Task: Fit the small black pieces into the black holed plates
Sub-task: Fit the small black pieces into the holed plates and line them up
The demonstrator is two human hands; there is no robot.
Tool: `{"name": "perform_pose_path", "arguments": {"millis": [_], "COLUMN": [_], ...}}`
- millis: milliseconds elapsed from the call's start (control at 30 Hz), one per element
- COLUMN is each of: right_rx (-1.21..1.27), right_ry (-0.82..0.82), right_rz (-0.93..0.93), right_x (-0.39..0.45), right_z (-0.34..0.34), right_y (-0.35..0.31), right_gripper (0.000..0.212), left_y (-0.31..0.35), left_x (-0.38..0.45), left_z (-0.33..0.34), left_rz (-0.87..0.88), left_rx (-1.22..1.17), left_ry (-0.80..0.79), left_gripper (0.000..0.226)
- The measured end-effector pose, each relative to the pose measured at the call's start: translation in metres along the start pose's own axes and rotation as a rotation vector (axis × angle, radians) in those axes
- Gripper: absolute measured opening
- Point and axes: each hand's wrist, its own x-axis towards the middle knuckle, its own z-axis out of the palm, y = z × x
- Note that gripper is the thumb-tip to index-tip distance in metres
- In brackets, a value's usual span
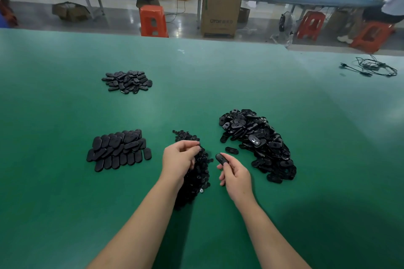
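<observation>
Heap of small black pieces (197,172): tiny round bits, loosely piled at centre of green bench (218,76), running from far to near. Large loose heap of black holed plates (258,140) to right: flat oval shapes, jumbled, overlapping. One plate (231,150) lies alone, flat, just beside heap's left edge. Another plate (220,159) held off bench, tilted, pinched at its near end. Left: plates (119,148) overlapped in rows, flat. Far left: small loose pile (127,82) of similar ovals.
</observation>
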Motion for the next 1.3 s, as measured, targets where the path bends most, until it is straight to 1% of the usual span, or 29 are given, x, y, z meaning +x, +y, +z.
{"name": "perform_pose_path", "arguments": {"millis": [67, 100, 200, 333, 500, 667, 833, 933, 1033, 1167, 1233, 1300], "right_rx": [0.018, 0.020, 0.036, 0.047, 0.041, -0.002, 0.000, -0.005, 0.000, 0.034, 0.064, 0.086], "right_ry": [-0.002, -0.001, 0.002, -0.005, -0.016, -0.033, -0.044, -0.046, -0.047, -0.045, -0.038, -0.027], "right_rz": [0.011, 0.007, -0.005, -0.009, -0.027, -0.033, -0.046, -0.043, -0.034, -0.028, -0.030, -0.019], "right_x": [0.001, 0.001, 0.001, 0.001, 0.002, 0.002, 0.001, 0.000, 0.001, 0.001, 0.000, 0.001], "right_z": [0.000, 0.000, 0.000, 0.000, 0.000, -0.001, -0.001, -0.001, -0.002, -0.003, -0.003, -0.004], "right_y": [0.000, 0.000, 0.001, 0.002, 0.002, 0.003, -0.001, -0.002, -0.001, -0.001, -0.001, -0.001], "right_gripper": [0.034, 0.031, 0.021, 0.022, 0.025, 0.022, 0.029, 0.028, 0.025, 0.021, 0.022, 0.023], "left_y": [0.000, 0.000, -0.001, -0.002, -0.003, -0.004, -0.003, -0.004, -0.006, -0.009, -0.012, -0.016], "left_x": [-0.002, -0.004, -0.007, -0.009, -0.010, -0.011, -0.012, -0.013, -0.013, -0.013, -0.014, -0.016], "left_z": [0.011, 0.015, 0.024, 0.028, 0.034, 0.042, 0.044, 0.045, 0.048, 0.050, 0.050, 0.050], "left_rz": [-0.070, -0.094, -0.104, -0.046, 0.086, 0.151, 0.176, 0.201, 0.257, 0.311, 0.356, 0.421], "left_rx": [-0.053, -0.070, -0.016, 0.207, 0.427, 0.575, 0.626, 0.661, 0.741, 0.773, 0.795, 0.839], "left_ry": [-0.061, -0.086, -0.111, -0.102, -0.095, -0.100, -0.088, -0.079, -0.060, -0.031, -0.038, -0.068], "left_gripper": [0.009, 0.009, 0.008, 0.007, 0.013, 0.016, 0.015, 0.013, 0.011, 0.012, 0.007, 0.012]}}
